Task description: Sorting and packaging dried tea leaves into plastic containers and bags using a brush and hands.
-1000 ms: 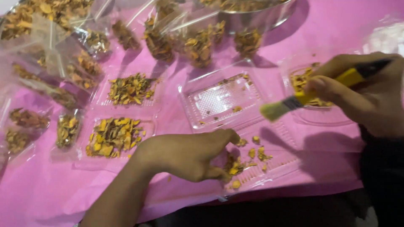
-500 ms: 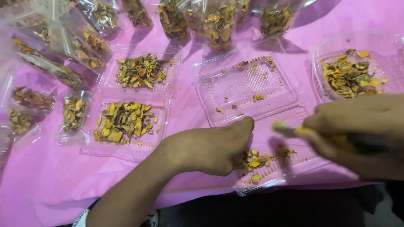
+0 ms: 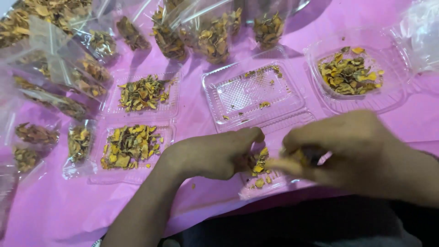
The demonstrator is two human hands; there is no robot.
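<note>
Pink tablecloth, hands perhaps hiding brush

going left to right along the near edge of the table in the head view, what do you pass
Small clear bags of dried pieces → clear tray of yellow-brown dried pieces → left hand → small heap of yellow pieces in a clear tray → right hand, which grips a blurred yellowish tool.

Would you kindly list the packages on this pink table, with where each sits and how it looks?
Clear bags: along the far edge and left side, holding yellow-brown dried pieces.
Hinged clear tray: left of centre, both halves filled.
Clear tray: centre, nearly bare.
Clear tray: far right, filled.
Labels, screens: none seen.
</note>
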